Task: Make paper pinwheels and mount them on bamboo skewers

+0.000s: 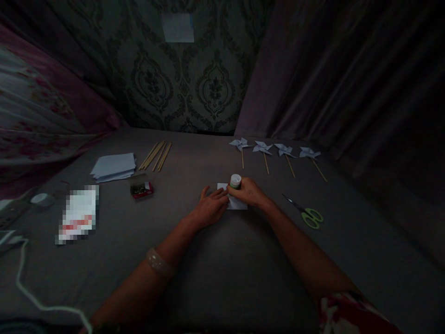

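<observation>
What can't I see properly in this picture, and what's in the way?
All in the head view:
- The lower part of the white-capped tube: behind the right hand.
- Part of the small paper: under the left hand.
- Words on the white packet: blurred into squares.
- Bits in the red box: too small and dark.
- One cable end: cut off by the bottom edge.

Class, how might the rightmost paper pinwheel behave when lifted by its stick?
The pinwheel is probably light, being folded paper on a thin stick. The straight stick seems stiff; the thin paper vanes could crumple easily.
</observation>
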### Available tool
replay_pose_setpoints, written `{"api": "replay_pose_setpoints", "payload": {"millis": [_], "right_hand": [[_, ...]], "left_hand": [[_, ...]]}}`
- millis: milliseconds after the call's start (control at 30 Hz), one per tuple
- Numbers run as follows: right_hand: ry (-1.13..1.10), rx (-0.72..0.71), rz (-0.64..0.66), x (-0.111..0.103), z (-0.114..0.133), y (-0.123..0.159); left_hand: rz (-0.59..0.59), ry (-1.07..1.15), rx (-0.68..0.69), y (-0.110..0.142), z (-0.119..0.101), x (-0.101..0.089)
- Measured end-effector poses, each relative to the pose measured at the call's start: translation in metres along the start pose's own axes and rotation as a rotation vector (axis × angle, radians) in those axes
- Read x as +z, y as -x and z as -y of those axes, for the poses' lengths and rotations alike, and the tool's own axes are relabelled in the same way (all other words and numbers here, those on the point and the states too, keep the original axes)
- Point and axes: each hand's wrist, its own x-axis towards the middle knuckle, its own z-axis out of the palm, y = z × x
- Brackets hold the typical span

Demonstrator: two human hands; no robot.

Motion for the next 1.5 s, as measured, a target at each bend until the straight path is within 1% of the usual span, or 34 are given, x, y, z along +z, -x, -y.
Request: {"api": "replay_pose_setpoints", "payload": {"millis": [67,133,200,367,500,667,800,967,1100,1233,1400,1500], "right_hand": [[0.002,0.002,-0.014,-0.0001,-0.0004,-0.0003],[0.008,0.024,-0.069,0.0018,-0.0006,0.0009],[0.008,0.049,-0.097,0.0036,-0.0005,0.0022],[-0.010,0.048,-0.021,0.0023,0.0000,-0.0009],[0.025,0.033,-0.069,0.0016,0.0007,-0.0031],[0.062,0.004,-0.029,0.0003,0.0013,-0.0012],[0.079,0.016,-0.073,0.0002,0.0023,-0.0002],[0.036,0.006,-0.044,0.0018,0.0040,0.0008],[0.054,0.019,-0.093,0.0029,0.0048,0.0008],[0.065,-0.018,-0.030,0.0015,0.0050,0.0003],[0.082,-0.005,-0.070,0.0002,0.0044,-0.0001],[0.034,-0.002,-0.031,0.0014,0.0029,0.0007]], "left_hand": [[0.004,0.014,0.005,0.0001,0.0009,0.0004],[0.004,0.025,0.009,0.0001,0.0027,0.0019],[0.002,0.032,0.010,0.0003,0.0043,0.0035],[-0.002,0.047,0.014,0.0008,0.0049,0.0045],[0.008,0.055,0.001,0.0006,0.0029,0.0026],[0.017,0.065,-0.011,0.0004,0.0024,0.0021],[0.015,0.069,-0.007,0.0001,0.0043,0.0035],[0.017,0.081,-0.011,-0.0001,0.0042,0.0030],[0.021,0.084,-0.016,-0.0001,0.0020,0.0006],[0.021,0.086,-0.019,0.0000,0.0005,-0.0012],[0.035,0.092,-0.031,-0.0003,-0.0001,-0.0019],[0.031,0.097,-0.032,-0.0002,0.0008,-0.0008]]}}
